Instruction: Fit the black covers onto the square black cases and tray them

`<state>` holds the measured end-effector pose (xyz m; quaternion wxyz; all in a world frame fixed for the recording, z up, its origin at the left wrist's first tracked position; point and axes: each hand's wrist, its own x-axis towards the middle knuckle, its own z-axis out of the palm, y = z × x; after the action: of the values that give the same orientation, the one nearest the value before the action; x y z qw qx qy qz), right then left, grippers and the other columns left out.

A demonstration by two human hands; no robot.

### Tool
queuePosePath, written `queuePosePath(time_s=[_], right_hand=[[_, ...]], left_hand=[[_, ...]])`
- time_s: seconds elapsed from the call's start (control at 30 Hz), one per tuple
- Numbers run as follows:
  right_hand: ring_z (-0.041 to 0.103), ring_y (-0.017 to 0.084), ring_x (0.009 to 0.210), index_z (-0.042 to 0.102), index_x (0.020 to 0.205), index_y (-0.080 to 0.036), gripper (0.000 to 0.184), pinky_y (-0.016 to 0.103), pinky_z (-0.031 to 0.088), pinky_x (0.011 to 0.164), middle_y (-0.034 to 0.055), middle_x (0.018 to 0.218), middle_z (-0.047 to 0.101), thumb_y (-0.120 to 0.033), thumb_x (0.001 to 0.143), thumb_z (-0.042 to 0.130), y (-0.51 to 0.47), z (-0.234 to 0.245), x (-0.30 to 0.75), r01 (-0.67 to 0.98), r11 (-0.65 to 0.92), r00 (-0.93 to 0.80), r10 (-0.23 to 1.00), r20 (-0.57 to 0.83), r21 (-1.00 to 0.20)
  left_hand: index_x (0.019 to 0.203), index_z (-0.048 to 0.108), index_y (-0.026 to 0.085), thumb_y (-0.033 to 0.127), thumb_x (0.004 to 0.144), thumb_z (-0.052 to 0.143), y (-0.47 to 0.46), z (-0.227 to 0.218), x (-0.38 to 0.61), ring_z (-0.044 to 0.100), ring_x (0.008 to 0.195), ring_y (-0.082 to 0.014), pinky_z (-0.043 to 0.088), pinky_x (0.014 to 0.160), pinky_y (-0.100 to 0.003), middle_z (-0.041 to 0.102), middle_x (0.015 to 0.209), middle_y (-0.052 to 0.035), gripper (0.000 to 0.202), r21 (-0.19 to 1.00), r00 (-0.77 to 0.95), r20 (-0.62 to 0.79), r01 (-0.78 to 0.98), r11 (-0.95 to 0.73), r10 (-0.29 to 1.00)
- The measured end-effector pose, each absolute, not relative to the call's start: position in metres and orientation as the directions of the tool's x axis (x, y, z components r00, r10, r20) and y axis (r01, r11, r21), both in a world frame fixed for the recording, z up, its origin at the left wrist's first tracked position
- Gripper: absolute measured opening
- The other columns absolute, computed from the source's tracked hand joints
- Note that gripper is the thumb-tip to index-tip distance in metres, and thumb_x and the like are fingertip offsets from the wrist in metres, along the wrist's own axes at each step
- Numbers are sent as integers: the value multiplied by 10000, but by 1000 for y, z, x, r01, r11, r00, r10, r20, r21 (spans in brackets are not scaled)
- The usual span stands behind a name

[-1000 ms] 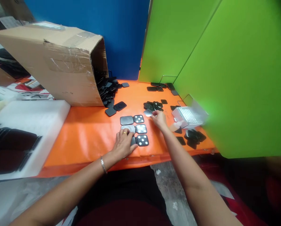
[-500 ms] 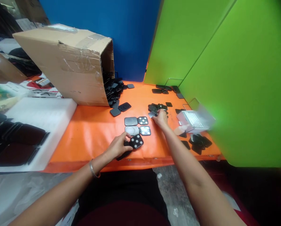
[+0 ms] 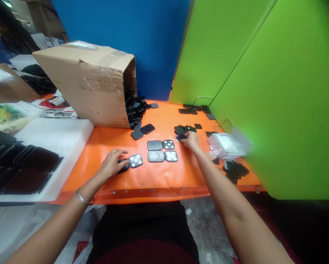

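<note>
An orange table (image 3: 104,185) runs across the view, with the person seated at its near edge. Nearest, the left hand (image 3: 113,161) lies curled over the dark half of an open case (image 3: 135,160), pressing it to the table; its dotted half shows beside the fingers. Just right of it, two cases (image 3: 162,150) lie open in a neat pair, one behind the other. As far as can be judged, these three are the ones dealt with so far.

The right hand (image 3: 190,140) reaches well apart from the left, fingertips on a small dark piece (image 3: 180,137). Whether it is pinched or only touched, I cannot tell. Behind it sits a loose pile (image 3: 185,129) of such pieces, and a silver stack (image 3: 226,143) lies to the right.

Much seems left: a tipped box (image 3: 98,84) spills many dark cases at the back. White foam (image 3: 57,134) lies at the left. Green panels (image 3: 277,91) and a blue wall (image 3: 142,44) close the bench in.
</note>
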<state>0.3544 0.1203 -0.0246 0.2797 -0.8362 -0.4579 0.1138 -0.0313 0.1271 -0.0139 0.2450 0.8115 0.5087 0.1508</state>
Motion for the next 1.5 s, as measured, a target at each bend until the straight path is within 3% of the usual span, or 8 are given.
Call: queuePosePath(time_s=[0.23,0.37,0.57,0.73,0.93,1.2,1.33,1.5], right_hand=[[513,148,581,507,674,-207,139,273,383,568,-7,630,566,-287,712,615,51,4,340,595,-285,466,884,33,-752],[483,116,516,558,684,-187,309,254,390,525,-19,588,547,-453,690,716,2,4,320,283,-237,291,945,-152,-929],[568,142,524,612,712,-172,446,265,463,516,20,620,622,-575,609,774,-32,-26,282,53,-371,212,912,-352,-927],[568,154,535,597,723,-182,373,271,448,523,9,592,603,-545,717,683,-29,-34,259,155,-325,198,936,-293,-933],[573,182,645,630,746,-195,199,301,430,619,36,706,643,-375,816,584,-28,-31,251,577,-119,231,973,22,-808],[575,187,643,614,714,-197,203,294,417,608,47,705,633,-352,829,549,-31,-25,243,673,-80,205,975,83,-735],[538,180,603,574,654,-199,250,293,393,578,25,623,580,-404,798,577,-27,-15,240,593,-164,232,972,-28,-788],[597,186,769,616,647,-191,306,306,470,716,49,832,649,-478,701,708,-20,9,224,138,-233,159,964,-211,-962]], left_hand=[[959,673,213,385,870,532,98,6,9,610,959,-208,469,855,-309,671,1024,-40,239,742,469,33,580,-336,882],[1014,643,178,339,808,636,98,0,13,546,1039,-260,434,895,-347,623,1043,-84,261,569,418,-16,751,-335,908],[1051,600,155,407,674,756,110,-12,-14,483,1062,-332,415,868,-383,539,1099,-139,479,305,323,-143,914,-269,935],[900,560,187,372,656,760,107,-17,-22,556,912,-248,421,738,-302,589,933,-57,365,470,338,-180,854,-221,924],[1064,537,167,275,548,805,100,-27,-31,600,807,-191,437,682,-257,617,853,-6,592,687,199,-262,726,38,944],[880,654,142,453,699,664,81,-16,-41,564,628,-156,401,571,-241,615,701,6,360,866,339,-436,410,286,833],[974,656,134,440,751,669,61,-3,-33,594,693,-143,425,621,-224,671,824,-31,379,870,515,-490,235,434,703],[1033,664,131,376,795,655,40,5,-13,638,909,-194,461,794,-262,695,1009,-85,342,862,685,-462,197,468,563]])
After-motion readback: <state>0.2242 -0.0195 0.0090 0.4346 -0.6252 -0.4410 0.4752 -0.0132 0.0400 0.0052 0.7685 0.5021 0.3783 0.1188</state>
